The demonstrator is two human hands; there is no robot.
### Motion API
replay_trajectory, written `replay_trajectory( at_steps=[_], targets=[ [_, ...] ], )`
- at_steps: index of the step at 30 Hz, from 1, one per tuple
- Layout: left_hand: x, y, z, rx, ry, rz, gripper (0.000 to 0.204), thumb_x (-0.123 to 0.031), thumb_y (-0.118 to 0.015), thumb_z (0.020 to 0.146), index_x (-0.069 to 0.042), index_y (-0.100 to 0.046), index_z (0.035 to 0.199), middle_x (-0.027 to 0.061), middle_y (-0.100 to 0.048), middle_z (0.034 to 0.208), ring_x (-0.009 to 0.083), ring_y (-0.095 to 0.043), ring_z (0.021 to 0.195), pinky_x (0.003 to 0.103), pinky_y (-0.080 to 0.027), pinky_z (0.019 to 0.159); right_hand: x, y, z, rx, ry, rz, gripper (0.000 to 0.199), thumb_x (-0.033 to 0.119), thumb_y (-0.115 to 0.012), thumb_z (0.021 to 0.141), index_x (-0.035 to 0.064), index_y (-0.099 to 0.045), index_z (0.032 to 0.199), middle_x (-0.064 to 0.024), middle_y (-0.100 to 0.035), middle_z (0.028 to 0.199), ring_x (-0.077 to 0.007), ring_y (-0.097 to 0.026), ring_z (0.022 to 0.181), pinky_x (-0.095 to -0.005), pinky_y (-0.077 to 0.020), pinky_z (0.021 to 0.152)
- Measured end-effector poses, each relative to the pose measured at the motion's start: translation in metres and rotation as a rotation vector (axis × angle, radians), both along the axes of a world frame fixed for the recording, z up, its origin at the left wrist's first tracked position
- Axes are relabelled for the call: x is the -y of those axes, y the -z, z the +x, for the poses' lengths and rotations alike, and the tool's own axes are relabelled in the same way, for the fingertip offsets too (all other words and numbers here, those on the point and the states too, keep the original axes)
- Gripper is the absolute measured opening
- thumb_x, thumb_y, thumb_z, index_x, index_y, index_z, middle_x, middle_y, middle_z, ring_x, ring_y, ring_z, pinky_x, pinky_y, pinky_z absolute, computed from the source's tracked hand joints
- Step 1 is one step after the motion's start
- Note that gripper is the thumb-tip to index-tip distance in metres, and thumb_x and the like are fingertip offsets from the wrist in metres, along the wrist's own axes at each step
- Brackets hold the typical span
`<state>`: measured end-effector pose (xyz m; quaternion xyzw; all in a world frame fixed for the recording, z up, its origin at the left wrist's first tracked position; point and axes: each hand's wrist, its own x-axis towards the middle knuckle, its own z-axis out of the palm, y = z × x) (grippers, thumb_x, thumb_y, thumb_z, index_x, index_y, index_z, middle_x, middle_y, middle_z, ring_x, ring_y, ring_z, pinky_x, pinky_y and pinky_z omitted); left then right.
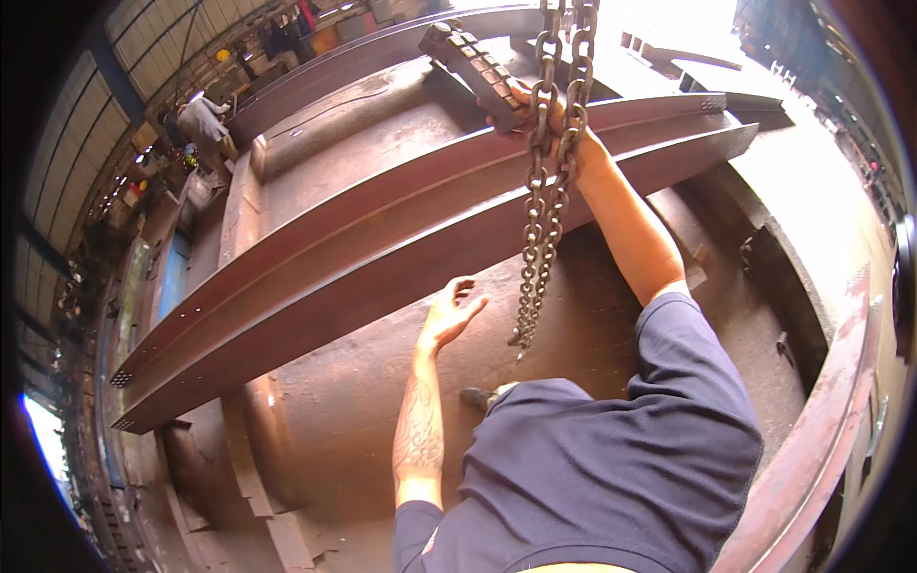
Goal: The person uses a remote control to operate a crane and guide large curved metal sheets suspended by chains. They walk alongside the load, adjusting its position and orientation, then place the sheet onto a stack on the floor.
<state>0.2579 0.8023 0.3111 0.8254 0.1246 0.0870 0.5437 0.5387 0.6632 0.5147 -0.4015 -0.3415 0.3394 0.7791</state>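
My right arm is raised, and my right hand (569, 135) is closed round the lower end of a dark hand-held remote control (474, 73) with rows of pale buttons. Heavy steel chains (535, 205) hang in front of that hand and partly hide its fingers. Left of the chains' lower end, my left hand (453, 311) is held out with nothing in it, thumb and half-bent fingers apart. Beyond it, a long reddish-brown steel beam (382, 260) with flanges runs from lower left to upper right, bolt holes at its ends. I cannot tell whether the chains touch the beam.
Other steel beams lie to the right (812, 458) and far side (382, 48). Steel supports (250, 449) stand under the long beam's left part. A person in grey (202, 122) bends over at the far left. My shoe (475, 397) shows on the brown floor (353, 420).
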Motion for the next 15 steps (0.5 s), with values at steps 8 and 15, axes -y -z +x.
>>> replay_trajectory(
  at_steps=[8, 15],
  targets=[
    [-0.071, -0.031, 0.082, 0.374, -0.099, 0.389, 0.105, -0.044, -0.088, 0.064, 0.0, -0.033, 0.143, 0.0215, -0.052, 0.134, 0.0302, -0.052, 0.126, 0.04, -0.042, 0.106, -0.152, 0.001, -0.021, 0.092, -0.089, 0.018, 0.049, 0.03, -0.06, 0.095, 0.0079, -0.046, 0.136, -0.0114, -0.064, 0.12, -0.0208, -0.067, 0.094, -0.0313, -0.0565, 0.073],
    [-0.149, -0.034, 0.1, 0.32, -0.38, 0.212, 0.042, -0.025, -0.083, 0.07, -0.006, -0.058, 0.097, 0.01, -0.071, 0.08, 0.0232, -0.071, 0.073, 0.036, -0.058, 0.067, -0.264, 0.035, -0.007, -0.262, 0.0, 0.288, 0.043, 0.017, -0.06, 0.094, 0.0071, -0.049, 0.134, -0.0053, -0.068, 0.106, -0.0134, -0.066, 0.089, -0.0265, -0.0528, 0.068]
  ],
)
